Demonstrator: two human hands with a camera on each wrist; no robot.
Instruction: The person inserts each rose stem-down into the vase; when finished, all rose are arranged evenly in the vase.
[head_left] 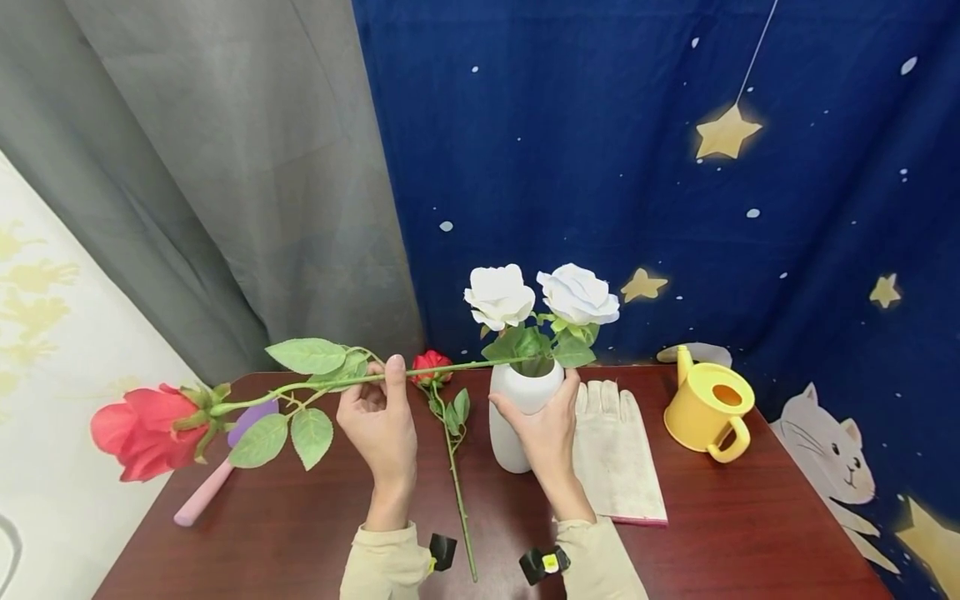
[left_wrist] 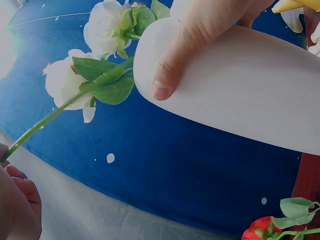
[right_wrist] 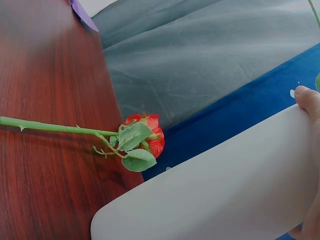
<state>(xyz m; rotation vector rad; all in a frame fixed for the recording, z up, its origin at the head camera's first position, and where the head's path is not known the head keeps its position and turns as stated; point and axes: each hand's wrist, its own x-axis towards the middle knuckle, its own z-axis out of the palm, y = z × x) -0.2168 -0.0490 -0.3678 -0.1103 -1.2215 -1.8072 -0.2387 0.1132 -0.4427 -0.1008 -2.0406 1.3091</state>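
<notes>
My left hand (head_left: 384,425) pinches the green stem of a red rose (head_left: 153,429), held nearly level with its bloom out to the left. The stem's other end reaches the mouth of a white vase (head_left: 512,442); leaves hide whether the tip is inside. Around the vase's neck, my right hand (head_left: 551,433) holds it upright, thumb on the near side (left_wrist: 167,75). Two white roses (head_left: 500,296) stand in the vase with green leaves at its rim. Between my hands, a second red rose (right_wrist: 150,135) lies on the table, stem toward me.
White work gloves (head_left: 617,454) lie right of the vase. Farther right stands a yellow watering can (head_left: 708,408). A tool with a pink handle (head_left: 204,493) and purple head rests at the left. Curtains hang behind the dark red wooden table (head_left: 300,533).
</notes>
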